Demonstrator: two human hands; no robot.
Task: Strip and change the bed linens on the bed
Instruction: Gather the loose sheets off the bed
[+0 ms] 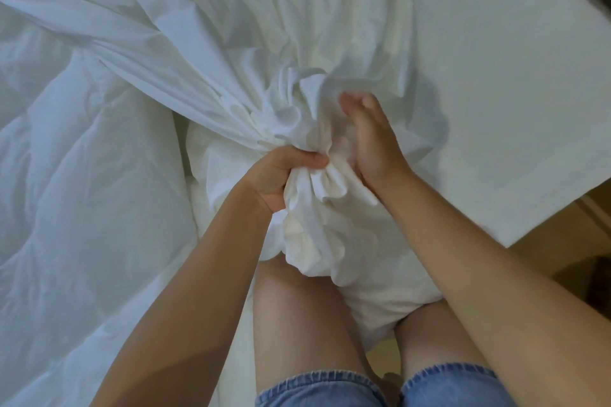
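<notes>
Sheet [185, 43]: white, creased | bunched in left hand [281, 175] | right hand [370, 139] apparently flat

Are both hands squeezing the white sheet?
No, only the left hand grips the bunched white sheet, while the right hand lies open and flat against it.

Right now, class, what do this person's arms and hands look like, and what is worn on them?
Both arms are bare, no sleeves in view. The left hand and right hand carry no gloves, watch or bracelet. Frayed blue denim shorts below.
</notes>
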